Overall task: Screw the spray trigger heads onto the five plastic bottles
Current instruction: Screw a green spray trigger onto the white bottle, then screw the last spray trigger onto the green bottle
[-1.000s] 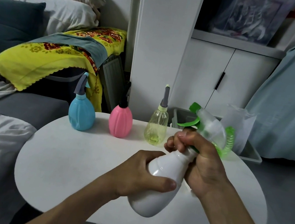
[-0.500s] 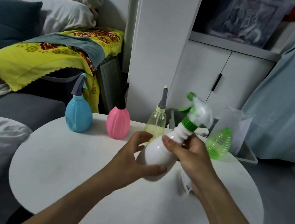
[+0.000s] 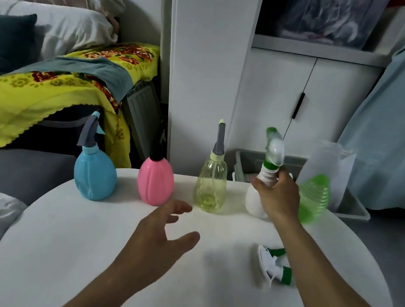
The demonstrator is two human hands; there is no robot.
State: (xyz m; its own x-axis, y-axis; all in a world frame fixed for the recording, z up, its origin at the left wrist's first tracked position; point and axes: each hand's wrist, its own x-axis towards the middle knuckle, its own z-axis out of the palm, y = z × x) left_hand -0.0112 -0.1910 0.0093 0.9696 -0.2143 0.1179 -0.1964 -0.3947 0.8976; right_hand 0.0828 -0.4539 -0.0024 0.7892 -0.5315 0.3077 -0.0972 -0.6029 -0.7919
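Along the far edge of the round white table (image 3: pixel 96 269) stand a blue bottle (image 3: pixel 94 175), a pink bottle (image 3: pixel 156 181) and a clear yellow bottle (image 3: pixel 211 188), each with a trigger head on. My right hand (image 3: pixel 278 195) grips the neck of the white bottle (image 3: pixel 254 203), which stands upright on the table with a green-and-white trigger head (image 3: pixel 274 152) on it. A green bottle (image 3: pixel 313 198) without a head stands just right of it. A loose green-and-white trigger head (image 3: pixel 273 268) lies on the table beside my right forearm. My left hand (image 3: pixel 161 232) hovers over the table with fingers spread, holding nothing.
A grey bin (image 3: pixel 248 161) and a white plastic bag (image 3: pixel 328 161) sit behind the table's far right edge. A white cabinet (image 3: pixel 204 73) rises behind the bottles. A bed with a yellow blanket (image 3: pixel 45 92) lies to the left.
The white bottle went from both hands in the air to standing on the table in the row. My left hand let go of it and drew back, fingers spread.
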